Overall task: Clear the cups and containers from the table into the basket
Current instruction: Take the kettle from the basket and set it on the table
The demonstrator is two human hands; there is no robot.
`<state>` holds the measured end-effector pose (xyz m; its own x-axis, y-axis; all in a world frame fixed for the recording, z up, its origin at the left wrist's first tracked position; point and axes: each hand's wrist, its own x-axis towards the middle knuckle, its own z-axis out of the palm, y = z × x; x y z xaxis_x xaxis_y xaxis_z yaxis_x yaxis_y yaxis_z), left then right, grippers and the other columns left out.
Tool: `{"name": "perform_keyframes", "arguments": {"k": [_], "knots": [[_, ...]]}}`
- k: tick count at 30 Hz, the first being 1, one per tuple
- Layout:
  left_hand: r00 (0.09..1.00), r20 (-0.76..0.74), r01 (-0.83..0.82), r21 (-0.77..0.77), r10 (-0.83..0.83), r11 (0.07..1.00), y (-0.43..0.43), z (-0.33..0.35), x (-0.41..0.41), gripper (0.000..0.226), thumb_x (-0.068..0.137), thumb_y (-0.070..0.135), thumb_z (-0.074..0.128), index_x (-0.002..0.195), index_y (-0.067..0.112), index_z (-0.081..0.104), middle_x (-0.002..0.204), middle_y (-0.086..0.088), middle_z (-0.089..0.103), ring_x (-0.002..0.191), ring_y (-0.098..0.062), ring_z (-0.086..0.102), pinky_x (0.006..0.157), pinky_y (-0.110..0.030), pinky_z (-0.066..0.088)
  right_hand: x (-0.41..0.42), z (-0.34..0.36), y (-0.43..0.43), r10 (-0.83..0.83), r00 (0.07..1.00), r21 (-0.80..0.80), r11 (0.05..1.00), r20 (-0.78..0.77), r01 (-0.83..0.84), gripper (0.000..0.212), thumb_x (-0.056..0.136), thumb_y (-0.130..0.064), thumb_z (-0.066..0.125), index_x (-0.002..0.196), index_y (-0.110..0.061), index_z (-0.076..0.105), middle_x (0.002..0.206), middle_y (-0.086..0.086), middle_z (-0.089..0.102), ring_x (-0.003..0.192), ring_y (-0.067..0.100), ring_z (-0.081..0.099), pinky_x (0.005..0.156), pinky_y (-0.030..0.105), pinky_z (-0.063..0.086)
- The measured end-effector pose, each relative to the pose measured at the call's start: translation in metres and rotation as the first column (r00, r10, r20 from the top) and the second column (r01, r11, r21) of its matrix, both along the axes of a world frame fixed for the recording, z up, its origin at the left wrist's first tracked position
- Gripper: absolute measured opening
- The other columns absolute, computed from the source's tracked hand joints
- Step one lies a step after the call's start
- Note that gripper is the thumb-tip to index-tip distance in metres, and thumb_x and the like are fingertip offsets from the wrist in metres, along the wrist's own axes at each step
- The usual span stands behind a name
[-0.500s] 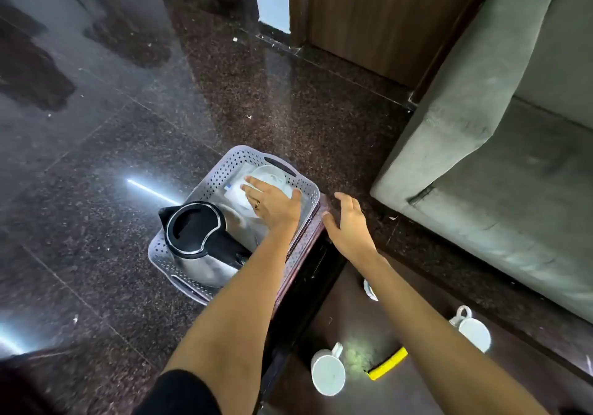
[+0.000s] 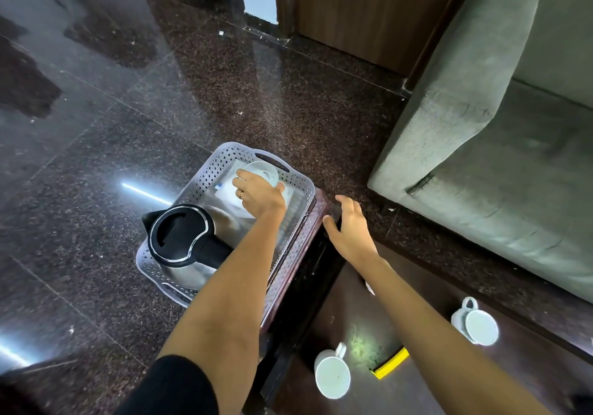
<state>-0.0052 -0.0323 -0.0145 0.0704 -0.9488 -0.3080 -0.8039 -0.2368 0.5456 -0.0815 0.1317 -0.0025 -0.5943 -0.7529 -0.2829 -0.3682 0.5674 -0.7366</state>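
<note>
A pale perforated basket (image 2: 205, 177) rests on a reddish-brown stand beside the dark table (image 2: 426, 289). Inside it stand a steel kettle with a black lid (image 2: 179, 238) and a white cup (image 2: 261, 170) at the far end. My left hand (image 2: 260, 196) is down in the basket, fingers wrapped over that white cup. My right hand (image 2: 349, 228) hovers open above the table's far corner, holding nothing. Two white cups remain on the table: one near the front (image 2: 332, 373), one to the right (image 2: 478, 324).
A yellow-edged object (image 2: 390, 365) lies on the table between the two cups. A grey sofa (image 2: 500, 145) stands close on the right. Polished dark stone floor (image 2: 128, 100) spreads to the left and beyond the basket. A wooden door (image 2: 359, 6) is at the back.
My left hand has stayed on the white cup in the basket, shifting only slightly. My right hand has held its place with its fingers spread.
</note>
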Motion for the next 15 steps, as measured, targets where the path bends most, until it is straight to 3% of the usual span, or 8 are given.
{"name": "perform_keyframes", "arguments": {"k": [5,9,12,15], "knots": [[0.997,0.018,0.072,-0.089,-0.071,0.993,0.009,0.027,0.000,0.085,0.072,0.025,0.081,0.136,0.000,0.030,0.134,-0.020,0.039,0.114,-0.038,0.047,0.083,-0.047,0.047,-0.006,0.008,0.013,-0.001,1.000,-0.018,1.000,-0.030,0.001,0.054,0.094,-0.015,0.054,0.143,-0.006,0.033,0.144,0.013,0.035,0.130,0.026,0.041,0.105,0.030,0.032],[0.978,-0.037,0.192,-0.238,-0.206,0.952,0.036,0.057,-0.003,0.089,0.070,0.023,0.083,0.139,0.001,0.030,0.137,-0.017,0.038,0.119,-0.038,0.044,0.091,-0.046,0.044,-0.009,0.020,0.031,-0.031,0.999,-0.048,0.998,-0.036,0.029,0.056,0.093,-0.017,0.057,0.143,-0.008,0.034,0.145,0.011,0.035,0.132,0.023,0.039,0.104,0.024,0.028],[0.924,-0.060,0.341,-0.316,-0.378,0.885,0.071,0.077,-0.008,0.095,0.068,0.027,0.084,0.142,0.005,0.028,0.139,-0.015,0.038,0.125,-0.035,0.041,0.097,-0.044,0.043,-0.009,0.030,0.051,-0.049,0.997,-0.086,0.995,-0.051,0.045,0.060,0.089,-0.020,0.063,0.142,-0.012,0.036,0.143,0.008,0.037,0.123,0.025,0.047,0.104,0.034,0.041],[0.829,-0.078,0.502,-0.332,-0.554,0.798,0.113,0.093,-0.016,0.095,0.064,0.033,0.085,0.140,0.009,0.033,0.134,-0.012,0.042,0.124,-0.031,0.044,0.091,-0.045,0.047,-0.010,0.039,0.075,-0.103,0.994,-0.145,0.985,-0.027,0.098,0.071,0.082,-0.024,0.073,0.142,-0.017,0.036,0.144,0.004,0.039,0.121,0.023,0.049,0.102,0.039,0.044]]}}
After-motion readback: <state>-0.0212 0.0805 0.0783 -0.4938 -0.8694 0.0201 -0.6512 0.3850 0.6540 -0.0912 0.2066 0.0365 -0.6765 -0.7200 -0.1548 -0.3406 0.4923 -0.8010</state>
